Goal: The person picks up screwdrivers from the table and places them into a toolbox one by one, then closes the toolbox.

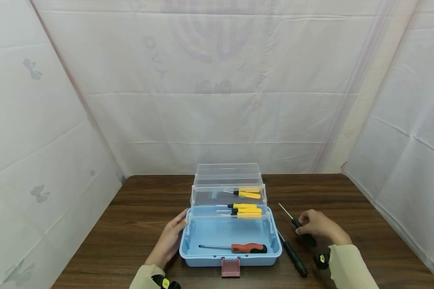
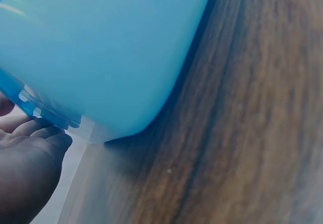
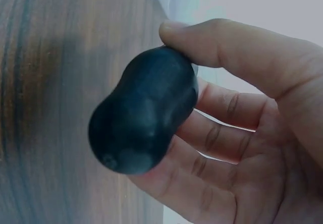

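Here the right hand (image 1: 320, 225) curls thumb and fingers round a black-handled screwdriver (image 1: 297, 224), at three o'clock from the open light-blue plastic toolbox (image 1: 230, 255) on the dark wooden table (image 1: 130, 216). The left hand (image 1: 170, 240), fingers seemingly straight, rests against the toolbox's nine-o'clock wall.

We see a brown wooden table (image 1: 137, 216) across the lower frame; white sheeting (image 1: 217, 88) walls it behind and both sides. Second black-handled screwdriver (image 1: 293, 255) lies lower right, beside the box.
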Demonstrator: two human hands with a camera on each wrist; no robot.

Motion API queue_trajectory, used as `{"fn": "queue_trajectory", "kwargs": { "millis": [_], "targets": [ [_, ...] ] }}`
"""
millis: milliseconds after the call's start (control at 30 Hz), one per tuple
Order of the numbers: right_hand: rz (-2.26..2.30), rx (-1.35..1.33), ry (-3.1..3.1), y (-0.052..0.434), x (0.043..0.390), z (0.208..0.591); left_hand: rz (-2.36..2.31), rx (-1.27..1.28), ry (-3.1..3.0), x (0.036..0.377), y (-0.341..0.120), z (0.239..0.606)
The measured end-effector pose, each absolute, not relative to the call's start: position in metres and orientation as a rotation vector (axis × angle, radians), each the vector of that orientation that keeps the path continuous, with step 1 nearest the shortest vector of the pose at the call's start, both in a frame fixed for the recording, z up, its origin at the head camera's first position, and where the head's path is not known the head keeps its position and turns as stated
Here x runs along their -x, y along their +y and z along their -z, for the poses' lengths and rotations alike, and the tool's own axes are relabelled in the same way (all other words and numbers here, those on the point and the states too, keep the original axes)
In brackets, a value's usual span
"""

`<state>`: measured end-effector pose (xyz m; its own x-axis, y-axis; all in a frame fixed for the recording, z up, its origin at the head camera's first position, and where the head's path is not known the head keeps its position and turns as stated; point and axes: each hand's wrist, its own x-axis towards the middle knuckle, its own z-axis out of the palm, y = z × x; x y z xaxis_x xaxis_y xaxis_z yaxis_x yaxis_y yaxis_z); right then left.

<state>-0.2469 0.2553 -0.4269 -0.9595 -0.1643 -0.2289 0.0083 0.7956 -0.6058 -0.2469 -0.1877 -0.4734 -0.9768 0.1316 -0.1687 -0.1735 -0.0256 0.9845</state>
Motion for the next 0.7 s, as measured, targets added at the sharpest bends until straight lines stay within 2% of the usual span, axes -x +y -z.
{"fn": "queue_trajectory", "kwargs": {
  "millis": [700],
  "targets": [
    [0.949,0.231,2.721,0.249,0.256,0.409,-2.129,0.066,2.007,0.252,-0.187,0.473]
  ]
}}
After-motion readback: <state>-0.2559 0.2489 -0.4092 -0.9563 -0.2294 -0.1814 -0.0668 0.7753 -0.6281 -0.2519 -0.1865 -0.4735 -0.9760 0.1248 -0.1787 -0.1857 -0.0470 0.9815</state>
